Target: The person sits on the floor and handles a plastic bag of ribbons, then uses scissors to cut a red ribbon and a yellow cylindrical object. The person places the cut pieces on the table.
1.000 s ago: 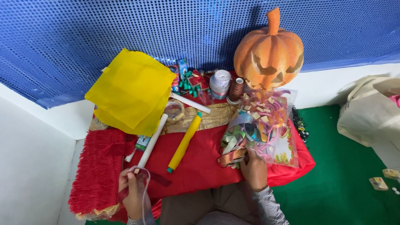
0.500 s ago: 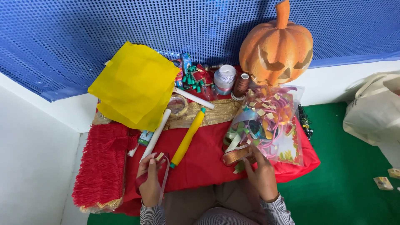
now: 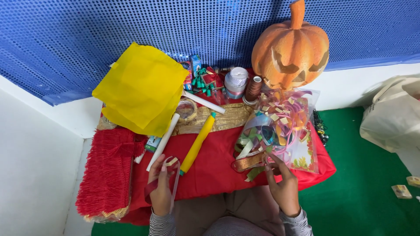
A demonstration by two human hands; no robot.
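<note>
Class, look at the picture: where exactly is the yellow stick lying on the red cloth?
In the head view the yellow stick lies slanted left of centre on the red cloth, beside the white rod, its lower end near the left hand.

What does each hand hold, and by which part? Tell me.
Left hand: sheer red ribbon, pinched at its upper end. Right hand: fingers in the ribbon bag's opening; hold unclear.

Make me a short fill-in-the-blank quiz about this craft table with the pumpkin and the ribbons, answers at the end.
1. The carved orange pumpkin stands against a perforated wall of ____ colour.
2. The left hand holds a strip of translucent ____ ribbon.
3. The right hand reaches into a clear plastic bag filled with curled ____.
4. The crumpled sheet of tissue paper over the table's left end is ____.

Missing words: blue; red; ribbons; yellow
</note>
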